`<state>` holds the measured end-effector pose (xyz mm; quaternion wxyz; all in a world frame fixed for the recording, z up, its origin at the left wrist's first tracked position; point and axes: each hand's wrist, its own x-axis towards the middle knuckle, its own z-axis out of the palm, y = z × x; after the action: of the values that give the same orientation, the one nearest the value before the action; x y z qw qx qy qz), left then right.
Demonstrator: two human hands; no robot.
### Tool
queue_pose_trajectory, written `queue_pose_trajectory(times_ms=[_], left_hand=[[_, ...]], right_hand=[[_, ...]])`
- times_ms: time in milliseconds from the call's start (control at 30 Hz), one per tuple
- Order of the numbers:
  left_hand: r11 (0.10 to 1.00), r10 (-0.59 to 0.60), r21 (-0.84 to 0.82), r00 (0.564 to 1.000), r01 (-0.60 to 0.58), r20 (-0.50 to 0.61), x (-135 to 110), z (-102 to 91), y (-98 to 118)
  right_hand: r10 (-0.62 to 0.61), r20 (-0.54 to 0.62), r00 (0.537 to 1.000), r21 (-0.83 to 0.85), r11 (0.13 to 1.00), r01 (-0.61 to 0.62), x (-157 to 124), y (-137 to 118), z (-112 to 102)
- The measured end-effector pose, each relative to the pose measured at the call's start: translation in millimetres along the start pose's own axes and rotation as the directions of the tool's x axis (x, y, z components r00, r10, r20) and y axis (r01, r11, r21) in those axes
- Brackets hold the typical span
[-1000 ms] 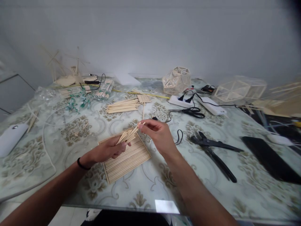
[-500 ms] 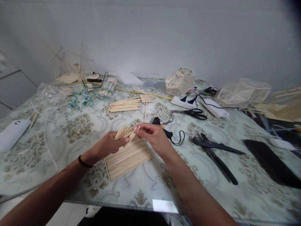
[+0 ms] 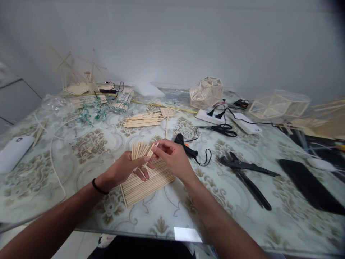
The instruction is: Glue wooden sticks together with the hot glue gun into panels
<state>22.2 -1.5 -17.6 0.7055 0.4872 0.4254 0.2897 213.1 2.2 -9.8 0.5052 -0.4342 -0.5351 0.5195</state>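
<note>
My left hand (image 3: 122,169) is closed around a bundle of short wooden sticks (image 3: 138,151), whose ends fan upward above the thumb. With thumb and fingertips my right hand (image 3: 174,158) pinches a wooden stick (image 3: 151,153) at the right side of the bundle. Beneath both hands a flat panel of wooden sticks (image 3: 147,185), laid side by side, rests on the table with an edge strip along its left end. My hands cover its far part. Just past my right hand lies a black glue gun (image 3: 190,150).
Beyond the hands lie a pile of longer sticks (image 3: 142,119) and a small stick square (image 3: 167,112). Black scissors (image 3: 223,130), a white power strip (image 3: 210,117), black cutters (image 3: 245,172) and a black phone-like slab (image 3: 309,185) are rightward. Stick polyhedra (image 3: 206,92) stand behind.
The sticks in my left hand have tilted more upright and fanned out, and its lower fingers have spread over the panel. My right hand has shifted slightly, still pinching.
</note>
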Motion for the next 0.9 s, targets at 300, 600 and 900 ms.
queue_pose_trajectory(times_ms=[300,600,900], left_hand=[[0.999,-0.04,-0.017,0.998,0.039,-0.055,1,2.5,-1],[0.998,0.009,-0.054,0.993,-0.015,-0.122,3,0.7,-3],[0.998,0.064,0.035,0.987,-0.06,-0.147,2,2.8,-5]], right_hand=[[0.055,0.006,0.998,0.052,0.997,-0.055,-1,-2,3],[0.022,-0.028,0.999,0.117,0.993,-0.018,-2,2,7],[0.011,-0.078,0.997,0.143,0.99,0.0,-1,8,11]])
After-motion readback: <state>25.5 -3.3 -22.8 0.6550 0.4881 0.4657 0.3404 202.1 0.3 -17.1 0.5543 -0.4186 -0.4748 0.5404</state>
